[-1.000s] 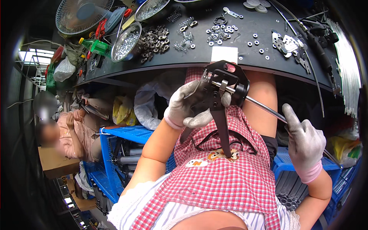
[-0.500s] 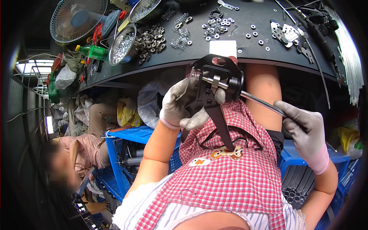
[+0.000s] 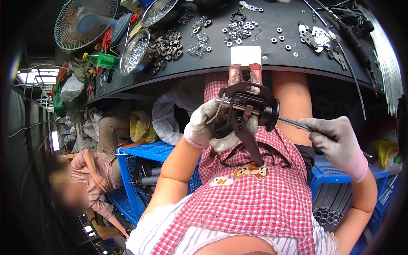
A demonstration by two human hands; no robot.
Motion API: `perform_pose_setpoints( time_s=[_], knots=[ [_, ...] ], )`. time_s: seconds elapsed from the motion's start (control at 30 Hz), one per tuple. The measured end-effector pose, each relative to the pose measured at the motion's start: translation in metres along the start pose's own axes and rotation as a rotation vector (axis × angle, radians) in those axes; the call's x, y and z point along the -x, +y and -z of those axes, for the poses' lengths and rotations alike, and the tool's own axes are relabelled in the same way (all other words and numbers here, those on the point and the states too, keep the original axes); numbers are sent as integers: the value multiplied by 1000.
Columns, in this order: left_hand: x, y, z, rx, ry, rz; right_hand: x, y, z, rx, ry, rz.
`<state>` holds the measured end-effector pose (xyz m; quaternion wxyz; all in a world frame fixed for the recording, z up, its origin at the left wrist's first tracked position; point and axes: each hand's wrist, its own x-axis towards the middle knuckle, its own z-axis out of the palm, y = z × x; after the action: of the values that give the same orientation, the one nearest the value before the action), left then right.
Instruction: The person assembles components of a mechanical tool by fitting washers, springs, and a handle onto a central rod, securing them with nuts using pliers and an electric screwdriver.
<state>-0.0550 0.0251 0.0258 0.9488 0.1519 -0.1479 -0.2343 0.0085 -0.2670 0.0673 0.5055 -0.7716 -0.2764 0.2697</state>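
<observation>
Black bracket assembly (image 3: 239,123) held above the lap in the head view, just below the red-wrapped prongs (image 3: 256,75) at the edge of the bench (image 3: 272,17). Left hand (image 3: 203,123) wrapped around its left side; right hand (image 3: 340,138) pinching a long metal rod (image 3: 293,123) running into the round side. Possible trouble: a crooked push and a jammed rod, from a grip well apart from the entry; pinched fingertips behind the frame, from a sudden twist; a drop onto the checked apron (image 3: 255,208), from a slipping glove. Rod's depth inside: cannot tell.
</observation>
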Motion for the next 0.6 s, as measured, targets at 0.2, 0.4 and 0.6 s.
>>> perform_pose_setpoints(
  time_s=[0.2, 0.4, 0.6],
  knots=[
    [5, -3, 4, -192, 285, 29, -8, 11, -7, 929, 338, 414],
    [-5, -22, 3, -375, 176, 202, -27, -11, 2, -494, -363, -427],
    [-8, -12, 1, -473, 260, 260, -24, -22, -6, 136, -123, 28]
  ],
)
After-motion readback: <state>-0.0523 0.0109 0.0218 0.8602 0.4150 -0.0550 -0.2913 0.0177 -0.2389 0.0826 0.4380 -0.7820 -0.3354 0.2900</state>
